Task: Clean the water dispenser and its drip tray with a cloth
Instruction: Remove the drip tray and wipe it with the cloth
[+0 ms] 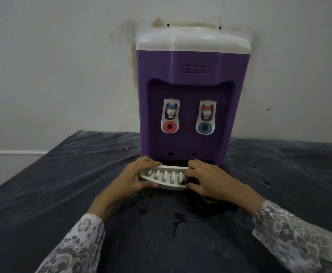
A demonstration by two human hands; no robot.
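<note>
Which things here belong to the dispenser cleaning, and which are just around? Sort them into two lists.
Part of the job:
water dispenser
drip tray, gripped at its ends by the left hand and right hand
dark cloth under the right hand

Just around:
black table cover
stained wall

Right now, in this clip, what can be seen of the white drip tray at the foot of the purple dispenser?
The white plastic drip tray is a shallow curved piece with a slotted grille of rounded ribs on top. It sits tilted at the open dark slot at the base of the purple water dispenser, over the dark table covering. Both hands grip it: the left hand curls round its left end, the right hand round its right end. A dark cloth-like thing shows under the right hand.
</note>
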